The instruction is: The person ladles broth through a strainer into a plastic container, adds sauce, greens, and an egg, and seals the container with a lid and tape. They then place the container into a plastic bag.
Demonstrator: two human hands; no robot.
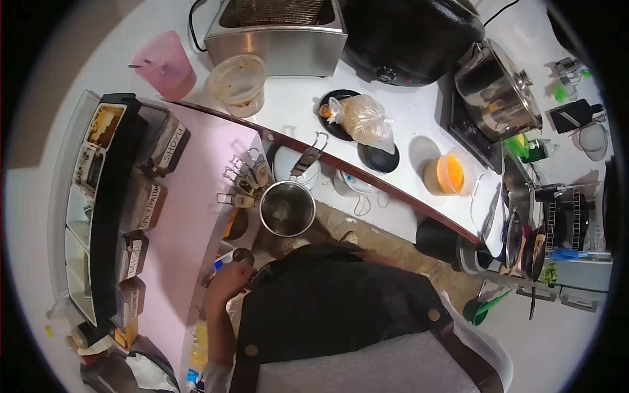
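Observation:
My left hand (234, 274) is low at the left, beside the front edge of the pink counter. Its fingers are curled closed, and a small dark round object (242, 255) shows right by them. What they grip is not clear. Just ahead of it, a round metal pot (287, 208) with a long handle has dull liquid or a dark bottom inside. Several strainer handles (246, 173) stick out along the counter edge next to the pot. My right hand does not appear; the dark apron (341, 301) fills the lower middle.
On the pink counter (190, 196), labelled containers (171, 147) stand by a black topping rack (108, 216). The white table (301, 105) holds a steel fryer (275, 49), a tied plastic bag (363, 118), an orange-filled tub (451, 173), a black cooker (409, 39) and a lidded pot (495, 92).

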